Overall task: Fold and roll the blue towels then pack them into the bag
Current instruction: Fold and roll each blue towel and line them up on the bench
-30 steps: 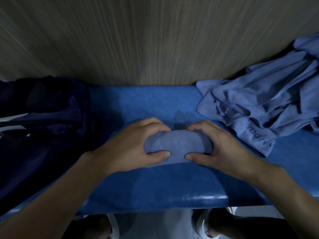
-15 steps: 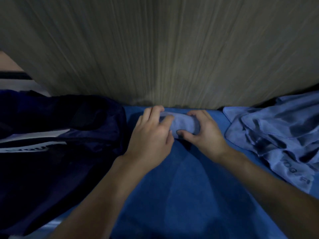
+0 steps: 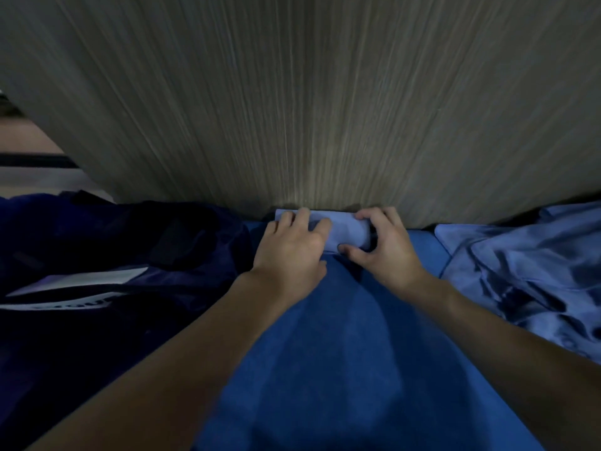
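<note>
The panel (image 3: 325, 109) rose along the far edge of the surface (image 3: 341, 353). The bag (image 3: 113, 255) slumped over the left edge, and the pile (image 3: 520, 271) of loose towels lay at the right edge. Your left hand (image 3: 292, 249) and right hand (image 3: 383, 252) met at the middle of the far edge. Both were clamped on the roll (image 3: 344, 231), which was touching the panel.

The left hand's fingers curled over the roll's left end. The right hand pinched the other end, thumb on the near side and fingers over the top.

By my reading, you were finishing the roll and about to lift it. To do that well, you needed even pressure from both ends so the layers did not telescope. You needed the loose outer flap trapped under a thumb before lifting. You also needed to carry it left without relaxing either hand, since soft cloth springs open readily.

The bag lay collapsed and dark, with a pale strip (image 3: 81, 281) across it. I could not tell where its mouth was or whether anything was inside. You would likely have needed one hand free to open it.
</note>
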